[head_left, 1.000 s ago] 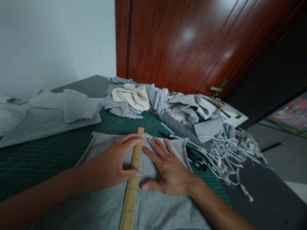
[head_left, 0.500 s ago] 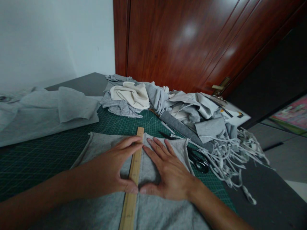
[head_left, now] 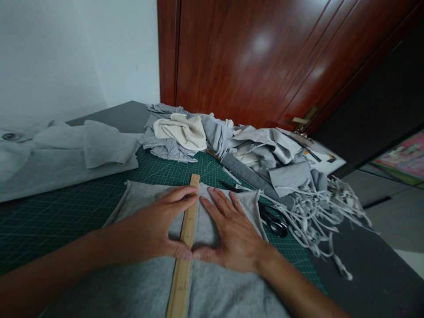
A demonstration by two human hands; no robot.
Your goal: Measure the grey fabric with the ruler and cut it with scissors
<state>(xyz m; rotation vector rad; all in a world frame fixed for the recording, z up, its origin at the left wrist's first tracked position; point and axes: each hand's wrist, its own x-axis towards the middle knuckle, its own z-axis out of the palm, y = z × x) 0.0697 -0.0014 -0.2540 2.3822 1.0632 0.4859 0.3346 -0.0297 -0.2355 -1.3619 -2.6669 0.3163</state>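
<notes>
On grey cloth (head_left: 228, 291), right fingers (head_left: 220, 203) spread; left fingers (head_left: 179, 193), unclenched, apparently pinning ruler (head_left: 188, 226), near end cut off.

1. The ruler (head_left: 188, 225) is a flat strip of pale, yellowish wood with faint dark markings. It lies flat on top of the grey fabric (head_left: 228, 291), running from the bottom centre of the frame up to just below the middle, its far end leaning slightly right and poking past the cloth's upper edge.
2. The grey fabric is soft and slightly mottled, spread across the lower centre and running off the bottom of the frame. Its edges curl into thin rolls at the upper corners, shallow wrinkles show at lower right, and a thin line, seam or crease, runs just beside the ruler's right edge.
</notes>
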